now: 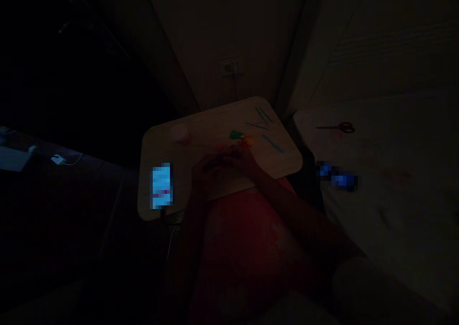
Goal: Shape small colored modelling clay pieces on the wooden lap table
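The view is very dark. My left hand (206,166) and my right hand (243,159) come together above the near edge of a small wooden table (229,181), fingers bent inward and meeting. Both look closed, but whatever lies between them is lost in shadow. Just beyond the fingers sit a green lump (235,134), an orange lump (247,139) and a small pinkish-red piece (220,147), soft-looking like modelling clay. Thin bluish-green sticks (263,117) and a flat blue tool (273,143) lie at the table's far right.
A lit phone (161,186), its screen blurred, rests at the table's left with a cable. Behind it stands a pale round container (180,133). Scissors (336,127) and a blurred blue object (337,176) lie on the pale surface at right. A wall socket (231,67) holds a plug.
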`<state>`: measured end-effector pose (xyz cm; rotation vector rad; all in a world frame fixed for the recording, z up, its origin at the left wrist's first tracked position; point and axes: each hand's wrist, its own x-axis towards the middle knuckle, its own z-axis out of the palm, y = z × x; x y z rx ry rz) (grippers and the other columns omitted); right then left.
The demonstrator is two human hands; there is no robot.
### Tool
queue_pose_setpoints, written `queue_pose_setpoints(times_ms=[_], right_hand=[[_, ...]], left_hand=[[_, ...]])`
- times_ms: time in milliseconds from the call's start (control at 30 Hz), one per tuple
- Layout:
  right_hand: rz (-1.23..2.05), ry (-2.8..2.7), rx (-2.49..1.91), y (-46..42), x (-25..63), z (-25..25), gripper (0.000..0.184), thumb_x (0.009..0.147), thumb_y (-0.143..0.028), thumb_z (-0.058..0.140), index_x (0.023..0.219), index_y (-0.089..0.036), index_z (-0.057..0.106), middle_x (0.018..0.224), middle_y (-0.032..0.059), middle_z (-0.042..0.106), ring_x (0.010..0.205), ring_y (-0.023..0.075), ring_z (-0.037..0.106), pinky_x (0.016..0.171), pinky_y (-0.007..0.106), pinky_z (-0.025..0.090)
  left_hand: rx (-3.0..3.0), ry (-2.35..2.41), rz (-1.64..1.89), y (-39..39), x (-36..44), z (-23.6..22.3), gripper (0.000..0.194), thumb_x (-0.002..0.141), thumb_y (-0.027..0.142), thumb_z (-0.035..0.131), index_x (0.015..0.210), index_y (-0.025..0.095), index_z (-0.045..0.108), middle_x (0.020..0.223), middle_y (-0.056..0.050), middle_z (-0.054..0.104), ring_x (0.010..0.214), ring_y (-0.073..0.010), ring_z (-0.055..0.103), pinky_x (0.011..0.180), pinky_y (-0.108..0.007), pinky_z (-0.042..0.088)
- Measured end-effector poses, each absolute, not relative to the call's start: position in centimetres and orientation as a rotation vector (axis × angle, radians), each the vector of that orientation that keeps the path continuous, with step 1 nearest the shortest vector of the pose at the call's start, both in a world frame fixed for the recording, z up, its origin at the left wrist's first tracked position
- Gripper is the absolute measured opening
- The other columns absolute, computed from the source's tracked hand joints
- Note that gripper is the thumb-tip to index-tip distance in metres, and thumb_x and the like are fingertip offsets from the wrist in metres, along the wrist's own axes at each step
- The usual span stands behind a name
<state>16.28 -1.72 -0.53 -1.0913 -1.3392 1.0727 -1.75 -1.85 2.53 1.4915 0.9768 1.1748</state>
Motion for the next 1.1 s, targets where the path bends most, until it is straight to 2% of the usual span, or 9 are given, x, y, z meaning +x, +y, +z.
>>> queue_pose_setpoints(times_ms=[100,333,600,767,900,1000,1100], right_hand=[[1.123,-1.259,-1.087,-1.8,16.2,-0.5,0.04,0.077,-0.057,0.079,0.083,-0.02,0.066,0.081,0.0043,0.07,0.075,0.0178,0.065,0.066,0.03,0.054],[0.972,-1.385,-1.168,-1.8,16.0,-0.4,0.028,0.088,-0.045,0.072,0.093,-0.018,0.072,0.088,0.0065,0.074,0.079,0.0181,0.067,0.074,0.03,0.053],[0.975,-1.441,-1.181,-2.1,16.2,0.1,0.022,0.091,-0.037,0.069,0.094,-0.016,0.075,0.086,0.0056,0.075,0.076,0.0171,0.066,0.072,0.028,0.05],[0.973,-1.531,-1.201,-2.1,16.3,0.1,0.024,0.093,-0.04,0.069,0.095,-0.017,0.076,0.08,0.0042,0.074,0.074,0.0162,0.064,0.07,0.026,0.048],[0.898,-1.584,-1.203,-2.1,16.1,0.0,0.025,0.094,-0.04,0.068,0.101,-0.017,0.075,0.088,0.0057,0.075,0.08,0.0174,0.066,0.076,0.027,0.048],[0.885,-1.651,-1.2,-2.3,15.7,0.3,0.028,0.1,-0.039,0.06,0.11,-0.017,0.074,0.096,0.0066,0.076,0.084,0.0175,0.067,0.079,0.028,0.047],[0.851,-1.767,-1.211,-2.5,15.6,0.7,0.031,0.105,-0.04,0.052,0.11,-0.017,0.074,0.102,0.0071,0.076,0.09,0.0181,0.066,0.082,0.028,0.044]], left_hand=[[1.481,1.016,1.18,-1.8,-1.7,2.2,0.029,0.067,0.028,0.089,0.093,0.018,0.079,0.098,-0.006,0.078,0.092,-0.0233,0.073,0.088,-0.038,0.061],[1.525,1.099,1.201,-1.6,-1.5,2.0,0.03,0.073,0.034,0.087,0.098,0.018,0.079,0.099,-0.007,0.079,0.094,-0.0239,0.073,0.089,-0.037,0.06],[1.492,1.163,1.253,-1.3,-1.5,1.6,0.028,0.074,0.035,0.088,0.092,0.016,0.079,0.091,-0.007,0.078,0.086,-0.0234,0.073,0.083,-0.035,0.06],[1.494,1.274,1.243,-1.2,-1.5,1.6,0.022,0.073,0.034,0.086,0.083,0.016,0.077,0.082,-0.004,0.075,0.077,-0.0199,0.069,0.074,-0.031,0.057],[1.468,1.326,1.26,-1.3,-1.6,1.8,0.02,0.073,0.033,0.083,0.08,0.015,0.077,0.079,-0.003,0.074,0.075,-0.0181,0.067,0.07,-0.028,0.054],[1.45,1.325,1.287,-1.4,-1.7,1.7,0.019,0.074,0.034,0.081,0.08,0.016,0.076,0.078,-0.003,0.073,0.074,-0.0169,0.066,0.07,-0.027,0.053],[1.472,1.299,1.31,-1.5,-1.9,1.6,0.022,0.076,0.036,0.081,0.078,0.016,0.073,0.077,-0.002,0.071,0.073,-0.0161,0.065,0.07,-0.027,0.052]])
